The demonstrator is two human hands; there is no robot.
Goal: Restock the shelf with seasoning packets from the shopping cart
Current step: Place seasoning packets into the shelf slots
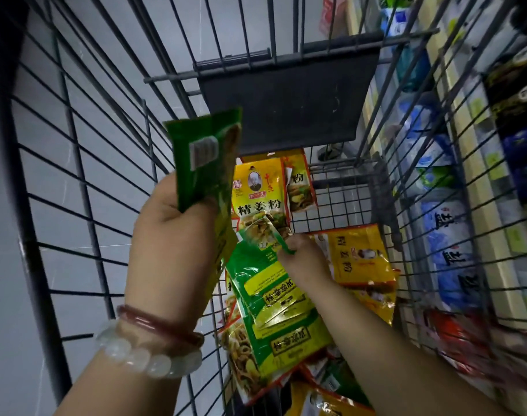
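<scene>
I look down into a wire shopping cart. My left hand grips a stack of green seasoning packets, held upright above the cart's left side. My right hand reaches into the cart and pinches the corner of another green packet lying on the pile. More green packets lie under my right forearm. Yellow packets stand at the far end of the cart, and another yellow packet lies to the right of my right hand.
The cart's dark fold-down flap hangs at its far end. Shelves with blue, white and dark packaged goods run along the right, seen through the cart's wire side. Grey floor shows to the left.
</scene>
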